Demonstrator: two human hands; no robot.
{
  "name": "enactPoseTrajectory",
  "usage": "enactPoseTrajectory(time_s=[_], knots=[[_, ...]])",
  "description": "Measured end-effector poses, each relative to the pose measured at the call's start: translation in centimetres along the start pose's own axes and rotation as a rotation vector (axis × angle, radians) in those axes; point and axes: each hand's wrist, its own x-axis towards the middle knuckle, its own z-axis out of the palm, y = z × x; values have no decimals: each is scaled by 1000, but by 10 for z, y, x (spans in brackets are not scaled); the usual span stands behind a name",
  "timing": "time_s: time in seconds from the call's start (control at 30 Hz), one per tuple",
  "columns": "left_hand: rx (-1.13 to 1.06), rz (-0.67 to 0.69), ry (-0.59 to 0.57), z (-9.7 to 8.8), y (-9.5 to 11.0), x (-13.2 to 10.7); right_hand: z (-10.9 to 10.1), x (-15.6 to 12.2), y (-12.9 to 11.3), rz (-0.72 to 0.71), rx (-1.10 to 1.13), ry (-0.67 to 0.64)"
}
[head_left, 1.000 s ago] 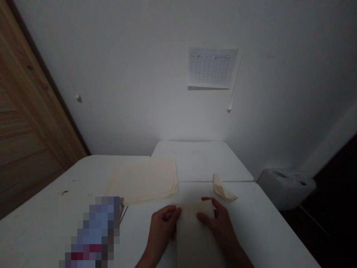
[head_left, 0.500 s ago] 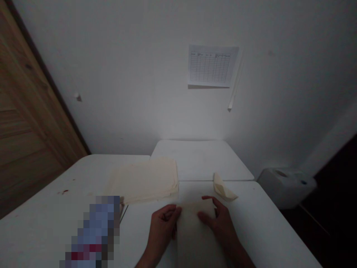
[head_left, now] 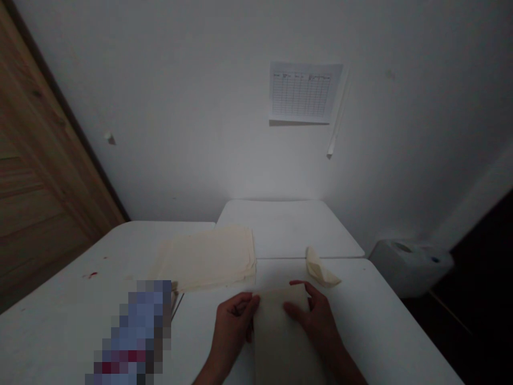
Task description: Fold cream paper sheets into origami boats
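Note:
A cream sheet of paper (head_left: 278, 342) lies folded lengthwise on the white table (head_left: 380, 321) in front of me. My left hand (head_left: 232, 326) rests against its left edge, fingers curled and pressed on the paper's far left corner. My right hand (head_left: 315, 315) lies on the sheet's far right corner, thumb on top and fingers bent over the edge. A small folded cream paper shape (head_left: 320, 270) sits just beyond my right hand.
A stack of cream sheets (head_left: 208, 259) lies to the left, behind my left hand. A blurred-out object (head_left: 134, 334) stands at the near left. A second white table (head_left: 286, 227) meets the wall. A printed chart (head_left: 302, 93) hangs there. A white container (head_left: 411, 264) sits at right.
Both hands and the sheet stay almost where they were; the view has shifted very slightly.

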Motion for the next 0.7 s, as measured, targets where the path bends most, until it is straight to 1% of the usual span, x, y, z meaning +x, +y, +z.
enactPoseTrajectory(time_s=[0.17,0.5,0.7], knots=[[17,9,3,0,0,-1,0,0,1,-3,-5,8],[-32,-5,-28,-2,-10,3,0,0,0,-8,-10,8],[-10,-2,36,-1,-6,2,0,-1,-1,7,-13,8]])
